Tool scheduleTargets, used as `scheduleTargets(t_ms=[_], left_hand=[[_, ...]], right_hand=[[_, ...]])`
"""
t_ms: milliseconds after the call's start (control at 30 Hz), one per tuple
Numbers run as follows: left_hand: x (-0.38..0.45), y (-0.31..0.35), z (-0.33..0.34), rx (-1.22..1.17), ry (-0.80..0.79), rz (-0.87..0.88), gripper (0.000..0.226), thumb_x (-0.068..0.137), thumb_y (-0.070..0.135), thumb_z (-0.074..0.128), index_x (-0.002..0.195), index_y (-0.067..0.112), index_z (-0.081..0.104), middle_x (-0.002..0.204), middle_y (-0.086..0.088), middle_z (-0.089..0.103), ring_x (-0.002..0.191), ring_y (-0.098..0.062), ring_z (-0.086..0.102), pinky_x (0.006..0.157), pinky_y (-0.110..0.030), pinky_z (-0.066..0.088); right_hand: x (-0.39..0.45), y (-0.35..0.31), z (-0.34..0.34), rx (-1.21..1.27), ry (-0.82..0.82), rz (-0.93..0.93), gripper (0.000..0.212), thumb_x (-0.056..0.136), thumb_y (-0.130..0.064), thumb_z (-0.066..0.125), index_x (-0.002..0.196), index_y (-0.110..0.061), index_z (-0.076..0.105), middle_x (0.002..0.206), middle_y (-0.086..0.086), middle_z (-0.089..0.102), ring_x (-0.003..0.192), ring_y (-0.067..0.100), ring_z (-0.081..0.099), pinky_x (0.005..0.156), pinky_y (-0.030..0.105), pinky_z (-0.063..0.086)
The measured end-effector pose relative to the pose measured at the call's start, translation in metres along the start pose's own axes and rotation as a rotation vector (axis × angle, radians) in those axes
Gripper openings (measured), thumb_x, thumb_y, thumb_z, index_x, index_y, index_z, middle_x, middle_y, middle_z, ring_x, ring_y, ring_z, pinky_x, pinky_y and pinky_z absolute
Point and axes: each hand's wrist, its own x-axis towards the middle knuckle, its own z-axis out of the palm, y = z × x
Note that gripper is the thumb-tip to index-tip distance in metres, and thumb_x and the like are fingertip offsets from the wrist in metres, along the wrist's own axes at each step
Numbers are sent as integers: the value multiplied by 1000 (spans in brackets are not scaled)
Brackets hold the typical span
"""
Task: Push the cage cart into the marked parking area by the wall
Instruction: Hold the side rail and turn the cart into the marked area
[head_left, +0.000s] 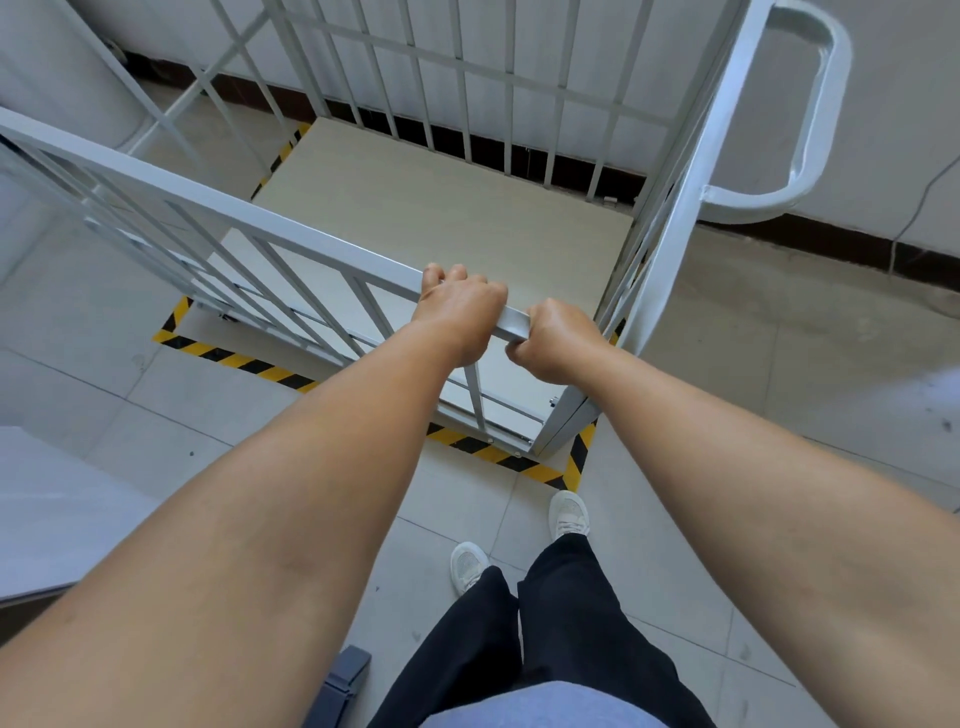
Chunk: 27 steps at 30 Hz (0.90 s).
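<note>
The white metal cage cart (218, 205) fills the middle of the view, its barred sides rising around a pale flat deck (441, 208). It stands over the yellow-and-black striped floor marking (249, 364), close to the white wall (883, 130) behind it. My left hand (460, 312) is shut on the top rail of the near barred panel. My right hand (558, 340) grips the same rail at its right end, beside the corner post. A curved tubular handle (810, 104) sticks out from the cart's right side.
A dark skirting strip (831, 244) runs along the wall's foot, with a thin cable (904, 228) hanging down at the right. Grey floor tiles surround the marking. My feet in white shoes (569, 514) stand just outside the tape. A white surface (52, 514) lies at the left edge.
</note>
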Motion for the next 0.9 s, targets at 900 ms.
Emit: scheduleTargets(t_ms=[900], left_hand=[[-67,-17,11,15,-6,-23,34,87,-2,46,111,20,55,110,-4,56,114,-25,43,102,-39,24]], right_hand=[[-41,-26,39,81,-137,-48,10,85,-18,60,82,-12,54,66,4,53,59,24,50,55,31,41]])
